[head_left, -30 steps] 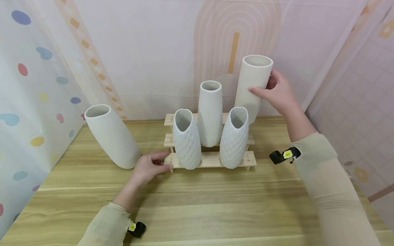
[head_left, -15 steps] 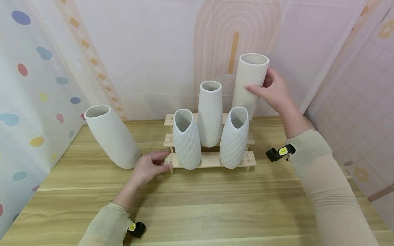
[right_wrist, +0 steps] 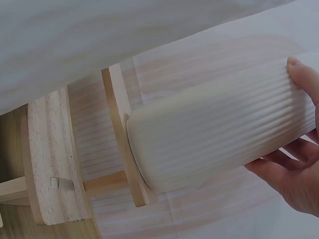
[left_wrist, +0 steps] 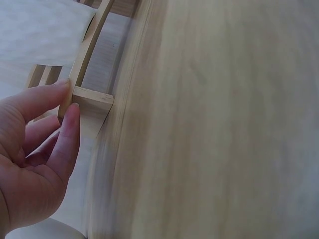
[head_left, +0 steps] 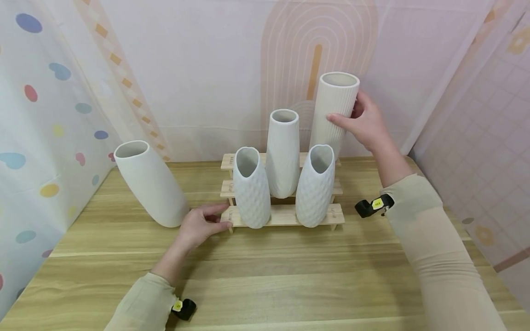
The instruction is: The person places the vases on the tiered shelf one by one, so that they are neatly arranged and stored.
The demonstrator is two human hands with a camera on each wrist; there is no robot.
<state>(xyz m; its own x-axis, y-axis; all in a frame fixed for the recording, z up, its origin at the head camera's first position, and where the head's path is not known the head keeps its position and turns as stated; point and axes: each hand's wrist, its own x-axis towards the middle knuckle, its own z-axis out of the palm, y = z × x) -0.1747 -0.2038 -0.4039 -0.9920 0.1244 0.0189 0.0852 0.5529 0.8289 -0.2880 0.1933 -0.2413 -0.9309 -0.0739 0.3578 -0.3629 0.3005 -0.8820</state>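
Observation:
My right hand (head_left: 366,122) grips a tall ribbed white vase (head_left: 336,99), thumb across its front and fingers behind. In the right wrist view the base of this ribbed vase (right_wrist: 199,129) sits right at the top step of the wooden rack (right_wrist: 55,159). My left hand (head_left: 203,225) pinches the left end of the front step of the tiered wooden rack (head_left: 283,215), as the left wrist view shows with its fingertips (left_wrist: 74,112). Two dimpled white vases (head_left: 252,197) stand on the front step, and a slim white vase (head_left: 283,156) on the middle one.
A leaning oval-mouthed white vase (head_left: 153,184) stands on the wooden table (head_left: 265,285) to the left of the rack, close by my left hand. A patterned curtain (head_left: 198,69) hangs behind the table, with more cloth at both sides.
My right hand has moved the ribbed vase a little leftward, over the right end of the top step. The left hand stays where it was on the rack.

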